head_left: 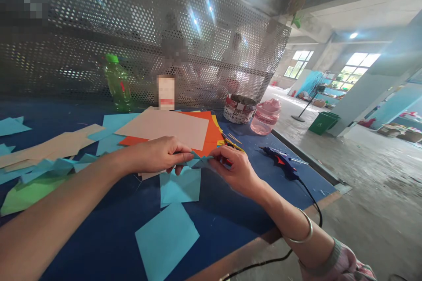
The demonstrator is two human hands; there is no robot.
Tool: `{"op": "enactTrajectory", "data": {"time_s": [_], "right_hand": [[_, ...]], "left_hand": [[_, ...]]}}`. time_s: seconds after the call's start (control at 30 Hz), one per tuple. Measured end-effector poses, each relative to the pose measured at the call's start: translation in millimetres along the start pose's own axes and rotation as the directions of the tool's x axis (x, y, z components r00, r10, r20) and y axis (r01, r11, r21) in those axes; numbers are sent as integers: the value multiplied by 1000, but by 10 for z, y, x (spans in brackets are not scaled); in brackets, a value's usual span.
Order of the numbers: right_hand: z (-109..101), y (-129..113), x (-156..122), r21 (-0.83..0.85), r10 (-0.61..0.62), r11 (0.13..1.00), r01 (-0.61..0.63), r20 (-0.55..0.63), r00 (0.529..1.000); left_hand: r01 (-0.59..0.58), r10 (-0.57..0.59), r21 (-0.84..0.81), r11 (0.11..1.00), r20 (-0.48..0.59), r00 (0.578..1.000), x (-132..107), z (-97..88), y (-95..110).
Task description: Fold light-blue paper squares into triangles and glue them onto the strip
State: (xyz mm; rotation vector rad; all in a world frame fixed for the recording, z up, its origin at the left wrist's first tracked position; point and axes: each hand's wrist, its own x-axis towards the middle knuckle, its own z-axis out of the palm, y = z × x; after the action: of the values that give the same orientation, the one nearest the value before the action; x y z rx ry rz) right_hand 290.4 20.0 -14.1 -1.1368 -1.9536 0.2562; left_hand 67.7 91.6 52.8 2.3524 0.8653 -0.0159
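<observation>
Between my two hands is a small folded piece of blue paper (197, 161). My left hand (161, 154) pinches its left end, and my right hand (235, 164) pinches its right end. Just below lie two blue paper squares: one square (181, 188) partly under the held piece, the other square (167, 241) nearer the front edge. Behind my hands is a stack of sheets, with a pale pink sheet (165, 125) over orange paper (214, 134). Yellow-handled scissors (233, 144) lie beside my right hand, partly hidden by it.
A blue glue gun (280, 161) with a black cord rests at the right. A pink water jug (265, 116), a round tub (240, 109) and a green bottle (118, 83) stand by the perforated metal panel (138, 44). Folded blue and green papers (33, 191) lie left.
</observation>
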Motion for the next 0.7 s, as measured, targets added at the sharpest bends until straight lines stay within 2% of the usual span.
{"op": "enactTrajectory", "data": {"time_s": [0.17, 0.3, 0.43, 0.7], "right_hand": [[-3, -21, -3, -16, -6, 1000, 7, 31, 1000], [-9, -32, -24, 8, 35, 999, -35, 41, 999], [-24, -57, -27, -11, 34, 999, -33, 73, 997], [-4, -110, 3, -46, 28, 999, -24, 86, 996]], "left_hand": [[-16, 17, 43, 999, -31, 999, 11, 27, -1], [1, 7, 136, 991, -60, 998, 25, 44, 5], [-18, 30, 148, 989, -82, 996, 31, 54, 19], [10, 5, 194, 981, -76, 997, 32, 87, 75]]}}
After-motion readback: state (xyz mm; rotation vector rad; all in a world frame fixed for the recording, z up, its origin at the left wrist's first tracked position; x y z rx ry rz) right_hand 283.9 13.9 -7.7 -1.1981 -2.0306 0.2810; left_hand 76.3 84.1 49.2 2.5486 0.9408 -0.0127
